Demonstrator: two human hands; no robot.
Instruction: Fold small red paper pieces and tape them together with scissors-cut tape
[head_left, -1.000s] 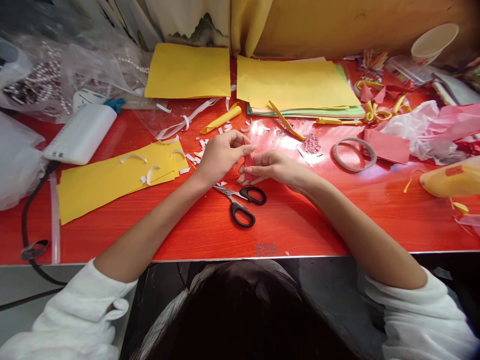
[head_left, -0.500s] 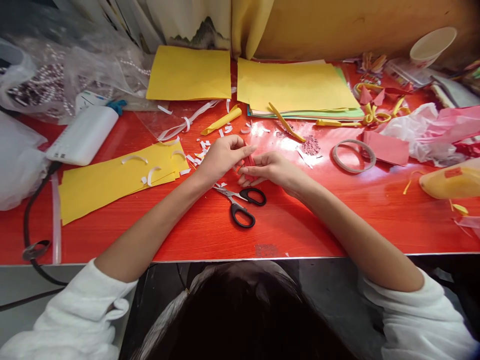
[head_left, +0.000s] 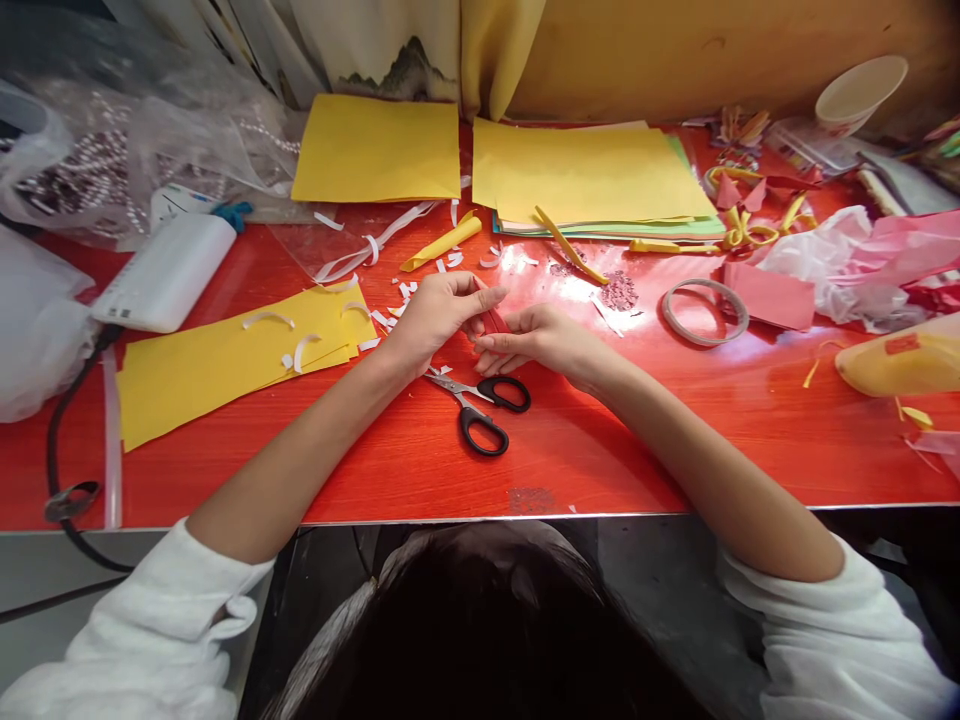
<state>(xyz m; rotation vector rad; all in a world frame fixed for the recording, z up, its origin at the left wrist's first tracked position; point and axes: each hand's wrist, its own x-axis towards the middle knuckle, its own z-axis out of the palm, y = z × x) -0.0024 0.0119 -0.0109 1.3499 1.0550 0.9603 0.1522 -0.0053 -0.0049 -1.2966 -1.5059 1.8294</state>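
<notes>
Between my two hands is a small piece of red paper (head_left: 493, 320), mostly covered by the fingers, so its shape is hard to make out. My left hand (head_left: 448, 312) pinches it from the left with thumb and fingers. From the right, my right hand (head_left: 541, 342) grips its lower end, fingertips pressed together. Just below the hands lies a pair of scissors (head_left: 480, 412) with black handles, blades slightly parted and pointing up-left. White paper scraps (head_left: 405, 292) are scattered beside my left hand. Above them rests a rolled yellow paper (head_left: 442, 243).
Yellow sheets (head_left: 375, 150) and a paper stack (head_left: 585, 175) lie at the back. Yellow strips (head_left: 225, 365) and a white power bank (head_left: 169, 270) with a cable are at left. A tape roll (head_left: 705, 312), pink paper (head_left: 772, 295) and a yellow bottle (head_left: 900, 358) stand right.
My left thumb and fingers have shifted slightly on the red paper, and more of it shows between the hands. The scissors and other things stay in place.
</notes>
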